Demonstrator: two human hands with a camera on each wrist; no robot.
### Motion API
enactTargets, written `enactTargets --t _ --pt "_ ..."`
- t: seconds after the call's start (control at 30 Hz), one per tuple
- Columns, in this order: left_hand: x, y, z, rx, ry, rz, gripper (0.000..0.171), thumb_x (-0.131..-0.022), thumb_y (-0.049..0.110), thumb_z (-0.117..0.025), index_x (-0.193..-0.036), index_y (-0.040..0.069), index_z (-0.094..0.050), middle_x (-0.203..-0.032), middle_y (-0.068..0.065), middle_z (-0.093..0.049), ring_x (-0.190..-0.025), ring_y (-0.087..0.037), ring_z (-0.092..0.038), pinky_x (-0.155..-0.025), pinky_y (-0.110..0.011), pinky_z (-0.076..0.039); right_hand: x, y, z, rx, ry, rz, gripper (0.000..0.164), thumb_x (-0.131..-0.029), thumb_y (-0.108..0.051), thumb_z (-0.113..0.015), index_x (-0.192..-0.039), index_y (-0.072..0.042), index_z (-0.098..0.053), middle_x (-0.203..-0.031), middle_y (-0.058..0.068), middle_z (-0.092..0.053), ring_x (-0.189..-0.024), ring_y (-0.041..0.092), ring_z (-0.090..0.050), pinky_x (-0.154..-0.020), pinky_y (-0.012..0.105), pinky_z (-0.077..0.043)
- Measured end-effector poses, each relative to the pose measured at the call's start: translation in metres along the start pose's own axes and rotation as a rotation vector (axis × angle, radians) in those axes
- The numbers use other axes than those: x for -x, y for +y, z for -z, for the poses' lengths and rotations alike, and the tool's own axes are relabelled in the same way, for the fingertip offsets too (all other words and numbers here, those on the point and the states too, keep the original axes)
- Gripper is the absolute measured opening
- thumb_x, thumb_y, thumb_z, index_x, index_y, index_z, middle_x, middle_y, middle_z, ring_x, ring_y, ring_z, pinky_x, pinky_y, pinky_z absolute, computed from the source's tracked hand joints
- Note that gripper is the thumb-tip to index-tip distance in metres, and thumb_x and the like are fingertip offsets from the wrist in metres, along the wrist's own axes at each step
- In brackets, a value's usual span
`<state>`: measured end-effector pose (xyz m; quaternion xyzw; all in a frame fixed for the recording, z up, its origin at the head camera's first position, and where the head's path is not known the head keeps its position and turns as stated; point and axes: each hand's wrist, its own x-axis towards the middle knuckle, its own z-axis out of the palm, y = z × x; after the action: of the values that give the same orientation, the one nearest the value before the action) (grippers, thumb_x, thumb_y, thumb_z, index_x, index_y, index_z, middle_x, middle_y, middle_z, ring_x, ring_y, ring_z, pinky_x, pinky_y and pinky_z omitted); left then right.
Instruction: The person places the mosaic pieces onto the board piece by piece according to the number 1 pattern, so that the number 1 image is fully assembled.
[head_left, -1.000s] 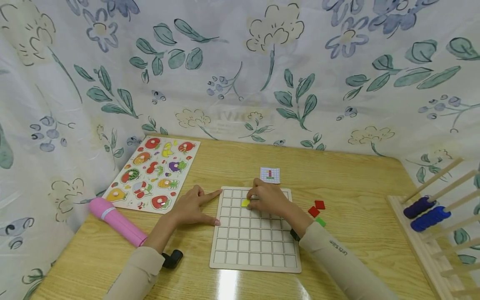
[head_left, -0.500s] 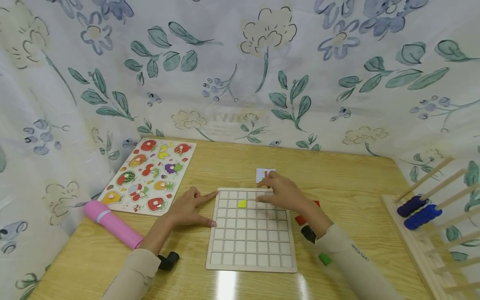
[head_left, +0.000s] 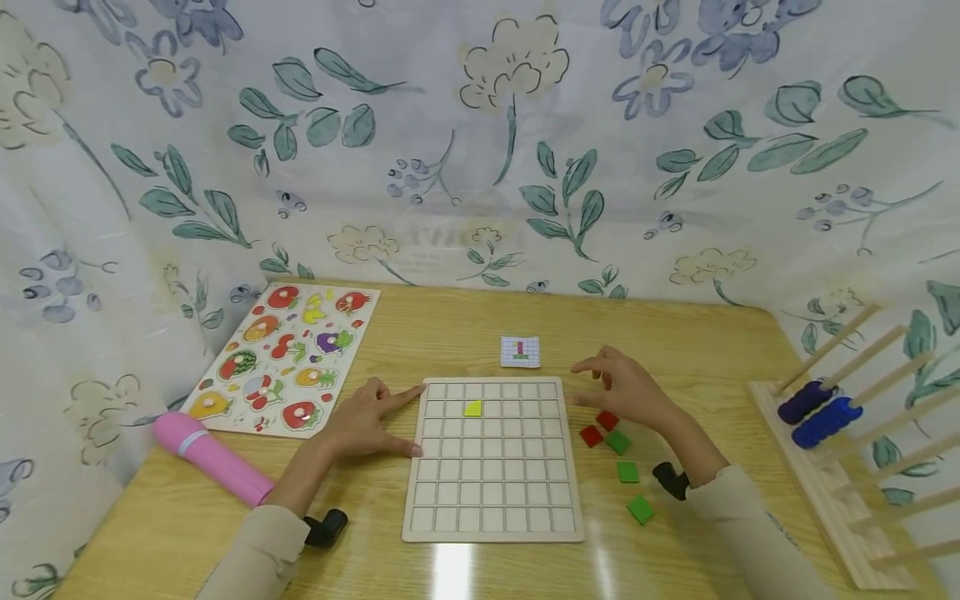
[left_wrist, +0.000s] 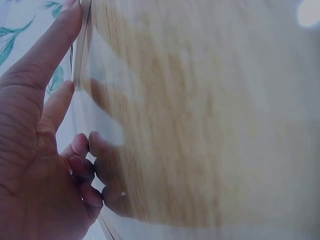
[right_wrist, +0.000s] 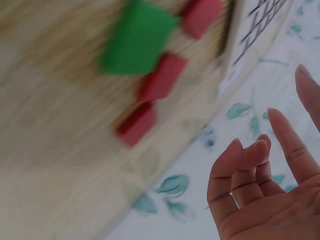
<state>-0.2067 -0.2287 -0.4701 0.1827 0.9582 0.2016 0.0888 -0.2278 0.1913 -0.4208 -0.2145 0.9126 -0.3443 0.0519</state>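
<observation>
The pale wooden grid board (head_left: 491, 496) lies flat on the table. A yellow tile (head_left: 472, 408) sits in its second row from the back, third square from the left. My left hand (head_left: 371, 423) rests at the board's left edge, index finger and thumb stretched out and touching it, the other fingers bent in. Just right of the board my right hand (head_left: 626, 387) hovers, thumb and index finger apart, with nothing between them. Near it lie red tiles (head_left: 591, 435) and green tiles (head_left: 627, 472). In the right wrist view a green tile (right_wrist: 137, 40) is close by red ones.
A small printed card (head_left: 520, 352) with a coloured grid pattern lies behind the board. Back left is a fruit puzzle board (head_left: 288, 358), with a pink cylinder (head_left: 213, 458) in front of it. A wooden peg rack (head_left: 817, 483) with blue and purple rings stands at right.
My right hand has let go of the yellow tile, leaving it on the board, and moved right past the board's edge toward the loose tiles. The left hand stays at the board's edge.
</observation>
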Motion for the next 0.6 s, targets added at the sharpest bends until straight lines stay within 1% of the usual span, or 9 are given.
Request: enactTargets --t 0.2,0.43,0.6 --pt "0.0 0.0 0.0 0.0 -0.001 0.009 0.098 -0.065 0.073 -0.077 -0.15 0.037 -0.043 -0.094 -0.004 -0.035 -0.078 -0.018 -0.033 -0.063 -0.03 -0.027 0.017 0.023 0.006 0.02 0.02 0.002 0.039 -0.086 -0.016 -0.078 -0.119 0.001 -0.069 -0.091 0.015 -0.053 -0.072 0.018 -0.041 -0.062 0.029 -0.038" --pt "0.001 0.002 0.001 -0.003 -0.002 -0.003 0.097 -0.066 0.071 -0.077 -0.15 0.035 -0.044 -0.094 -0.005 -0.035 -0.078 -0.018 -0.033 -0.063 -0.031 -0.026 0.029 0.042 0.013 0.039 0.036 -0.085 0.041 -0.083 -0.018 -0.08 -0.12 -0.002 -0.069 -0.09 0.012 -0.051 -0.073 0.018 -0.04 -0.061 0.03 -0.035" --pt "0.001 0.003 0.002 -0.005 -0.008 0.006 0.097 -0.066 0.071 -0.077 -0.15 0.035 -0.044 -0.095 -0.005 -0.035 -0.078 -0.018 -0.033 -0.063 -0.031 -0.026 0.034 0.054 0.017 0.036 0.029 -0.116 0.04 -0.083 -0.017 -0.081 -0.118 -0.001 -0.069 -0.089 0.011 -0.05 -0.074 0.018 -0.04 -0.063 0.03 -0.035"
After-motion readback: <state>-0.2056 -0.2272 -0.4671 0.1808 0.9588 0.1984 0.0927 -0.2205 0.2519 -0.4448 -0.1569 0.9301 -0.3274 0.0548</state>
